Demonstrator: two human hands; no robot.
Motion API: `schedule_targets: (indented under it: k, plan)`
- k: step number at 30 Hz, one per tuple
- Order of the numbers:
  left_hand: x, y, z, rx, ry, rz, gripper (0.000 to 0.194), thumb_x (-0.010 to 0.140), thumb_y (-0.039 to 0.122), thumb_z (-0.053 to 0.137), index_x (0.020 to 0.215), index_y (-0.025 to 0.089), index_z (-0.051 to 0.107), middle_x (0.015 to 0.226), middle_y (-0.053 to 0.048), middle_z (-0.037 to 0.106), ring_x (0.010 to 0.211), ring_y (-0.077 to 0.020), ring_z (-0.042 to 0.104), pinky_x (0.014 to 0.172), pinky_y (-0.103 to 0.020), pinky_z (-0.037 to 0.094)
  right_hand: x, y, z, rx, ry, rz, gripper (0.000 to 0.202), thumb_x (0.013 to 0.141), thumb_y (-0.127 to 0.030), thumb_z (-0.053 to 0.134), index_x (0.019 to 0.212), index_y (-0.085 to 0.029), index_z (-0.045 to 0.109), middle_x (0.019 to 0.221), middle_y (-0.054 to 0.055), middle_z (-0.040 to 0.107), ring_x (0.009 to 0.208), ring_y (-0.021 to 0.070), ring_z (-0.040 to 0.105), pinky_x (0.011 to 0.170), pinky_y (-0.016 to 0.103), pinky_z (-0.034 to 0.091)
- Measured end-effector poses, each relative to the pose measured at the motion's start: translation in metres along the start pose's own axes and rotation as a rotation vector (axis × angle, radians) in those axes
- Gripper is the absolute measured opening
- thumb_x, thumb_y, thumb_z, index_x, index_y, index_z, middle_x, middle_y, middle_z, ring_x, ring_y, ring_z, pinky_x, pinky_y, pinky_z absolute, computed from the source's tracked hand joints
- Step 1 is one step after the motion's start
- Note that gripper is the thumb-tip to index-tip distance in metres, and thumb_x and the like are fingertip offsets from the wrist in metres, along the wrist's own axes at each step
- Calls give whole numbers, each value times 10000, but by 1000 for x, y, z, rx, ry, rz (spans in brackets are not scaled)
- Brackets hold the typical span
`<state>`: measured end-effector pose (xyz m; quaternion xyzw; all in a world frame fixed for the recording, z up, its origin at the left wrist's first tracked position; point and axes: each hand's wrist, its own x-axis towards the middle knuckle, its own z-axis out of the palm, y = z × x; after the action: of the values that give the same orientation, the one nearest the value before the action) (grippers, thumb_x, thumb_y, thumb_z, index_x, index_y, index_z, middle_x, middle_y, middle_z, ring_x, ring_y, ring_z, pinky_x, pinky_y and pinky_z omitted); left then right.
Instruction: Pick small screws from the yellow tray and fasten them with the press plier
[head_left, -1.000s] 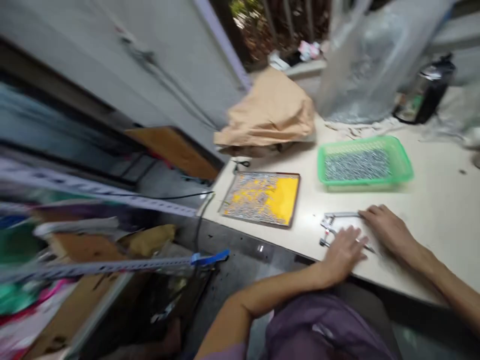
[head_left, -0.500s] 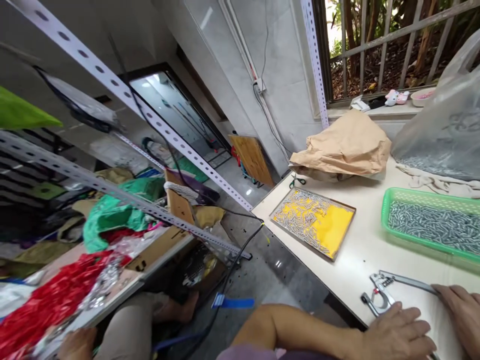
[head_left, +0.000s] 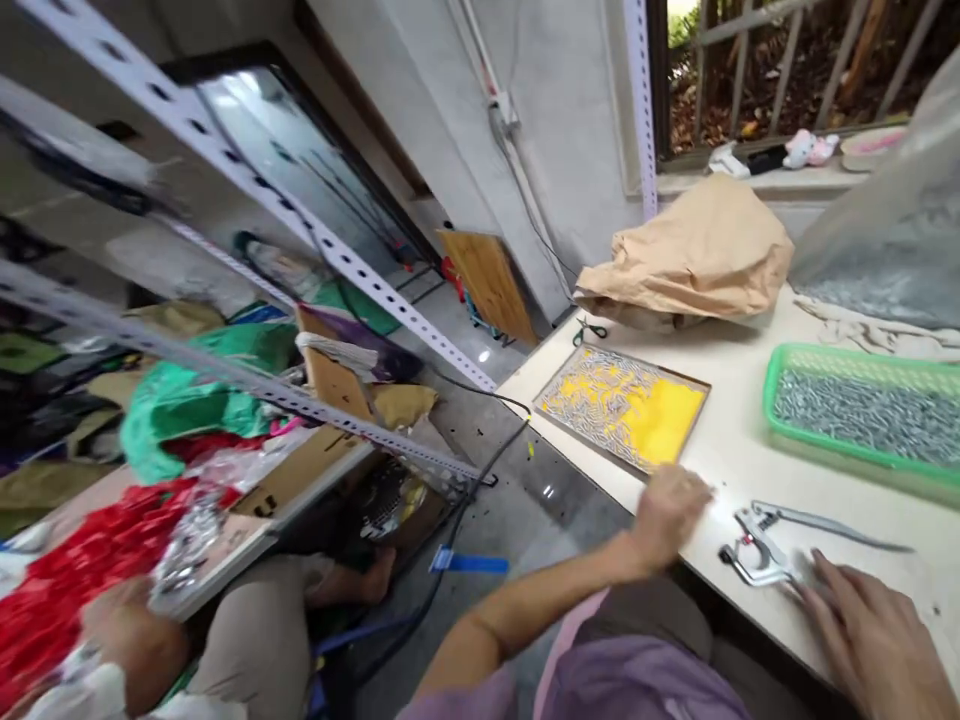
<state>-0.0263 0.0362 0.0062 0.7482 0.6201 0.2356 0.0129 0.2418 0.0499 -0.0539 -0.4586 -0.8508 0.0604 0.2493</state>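
Note:
Silver pliers with a C-shaped jaw (head_left: 750, 550), a spring and a small red part lie near the front edge of the white table. My right hand (head_left: 877, 630) is on their lower handle, thumb and fingers closed about it; part of that handle is hidden under the hand, and the fingertips are blurred. The upper handle stretches free to the right. My left hand (head_left: 671, 515) is above the table edge, left of the pliers, with its fingers curled in. Blur hides whatever it may hold. Just beyond it lies a shallow yellow-bottomed tray (head_left: 679, 425) partly covered with small metal pins.
A green basket (head_left: 825, 450) of metal pieces stands at right. Behind the tray are small scissors (head_left: 589, 330), a brown paper bag (head_left: 694, 250) and a clear plastic bag (head_left: 885, 220). Another person's hand (head_left: 139, 640) is by red plastic (head_left: 105, 560) on the left. Perforated rails (head_left: 360, 270) cross the view.
My left hand has lifted off the pliers and moved left toward the tray, its fingers now curled. My right hand has shifted from the upper handle down to the lower one.

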Motion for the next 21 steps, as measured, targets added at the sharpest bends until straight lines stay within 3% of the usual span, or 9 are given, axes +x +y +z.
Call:
schedule_targets:
  k: [3,5,11,14,17,21]
  plan:
    - [9,-41,-22,65,48,-250,220,934,182,506,922,193,726,910,-82,667,895,-200,585,834,-382,518,22,-35,-13,-93,-22,1,357,943,-363,421,1158,-201,655,915,135,636,791,276,564,664,407,445]
    - [19,-64,-30,155,14,-320,215,927,169,512,986,190,718,941,-88,652,918,-212,560,838,-383,499,28,-44,-18,-107,-43,16,339,950,-316,405,1135,-198,662,892,127,633,799,264,553,662,387,429]
    - [55,-108,-33,331,-268,-244,243,917,116,488,965,199,711,931,-96,626,940,-234,499,784,-351,445,23,-46,-19,-129,-19,18,295,955,-255,419,1110,-199,664,903,119,640,819,252,548,689,374,422]
    - [65,-121,-31,353,-341,-166,237,920,130,480,828,175,693,880,-104,618,923,-239,482,769,-347,421,23,-47,-18,-120,-28,23,284,942,-222,451,1124,-194,667,911,117,644,816,245,543,680,362,415]
    - [71,-127,-29,357,-333,-141,219,895,117,497,748,163,652,856,-109,615,905,-237,480,768,-345,417,25,-47,-20,-105,-63,33,303,933,-208,465,1166,-212,658,936,112,647,840,245,540,687,360,415]
    - [66,-106,-30,217,-217,-155,168,889,135,496,795,165,631,875,-93,642,894,-222,519,817,-356,442,28,-45,-22,-114,-91,35,279,933,-200,474,1135,-216,666,944,109,648,837,240,532,690,355,400]
